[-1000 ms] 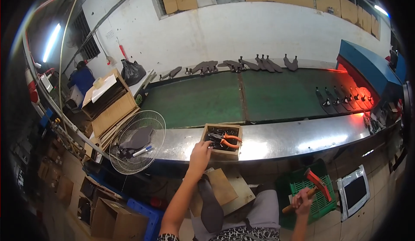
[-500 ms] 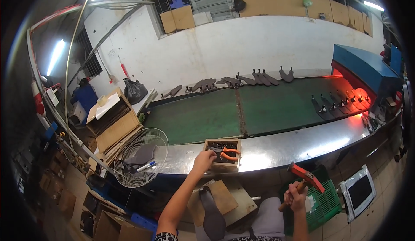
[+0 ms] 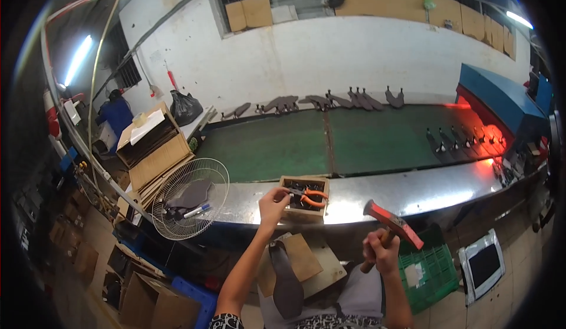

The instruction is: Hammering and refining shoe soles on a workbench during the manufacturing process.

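- Left hand (image 3: pixel 273 204): at the left side of the box (image 3: pixel 304 213); fingers drawn together. Cannot tell whether they grip anything.
- Right hand (image 3: pixel 381 251): closed around the handle of the hammer (image 3: pixel 394 223); red head raised, clear of the sole.
- Sole (image 3: pixel 286 283): dark, between the forearms; upper end on the board (image 3: pixel 305 258).
- Pliers (image 3: pixel 313 197): in the box, orange handles to the right.
- Box: on the metal bench (image 3: pixel 407 194).

Hammer (image 3: pixel 394 224): red head, brown handle. Pliers (image 3: pixel 315 199): orange grips. Sole (image 3: pixel 287 285): dark grey-brown. Box (image 3: pixel 303 214): tan. Counter (image 3: pixel 407 199): silver. Conveyor belt (image 3: pixel 265 152): green. Crate (image 3: pixel 433 282): brighter green. Shirt (image 3: pixel 356 321): black-and-white print. Trousers (image 3: pixel 361 293): pale grey.
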The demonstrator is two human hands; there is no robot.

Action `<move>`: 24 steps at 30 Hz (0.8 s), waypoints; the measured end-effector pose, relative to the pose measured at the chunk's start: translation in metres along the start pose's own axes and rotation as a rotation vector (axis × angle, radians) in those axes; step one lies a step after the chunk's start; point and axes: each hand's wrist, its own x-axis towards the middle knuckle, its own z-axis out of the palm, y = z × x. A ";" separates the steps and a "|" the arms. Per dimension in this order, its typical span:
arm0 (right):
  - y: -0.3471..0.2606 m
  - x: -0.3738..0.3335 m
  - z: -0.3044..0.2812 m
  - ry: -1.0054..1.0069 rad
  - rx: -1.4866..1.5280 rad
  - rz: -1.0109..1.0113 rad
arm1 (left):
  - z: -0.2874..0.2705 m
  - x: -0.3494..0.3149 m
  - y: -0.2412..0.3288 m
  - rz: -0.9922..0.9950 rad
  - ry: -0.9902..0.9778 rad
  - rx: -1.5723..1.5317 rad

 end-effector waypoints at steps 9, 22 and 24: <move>-0.028 0.002 0.080 -0.288 0.094 0.092 | -0.014 -0.139 0.142 0.250 0.133 -0.414; -0.014 -0.010 0.113 -0.372 0.065 0.079 | -0.009 -0.182 0.133 0.157 0.267 -0.646; -0.014 -0.009 0.113 -0.375 0.023 0.090 | -0.007 -0.182 0.131 0.120 0.282 -0.671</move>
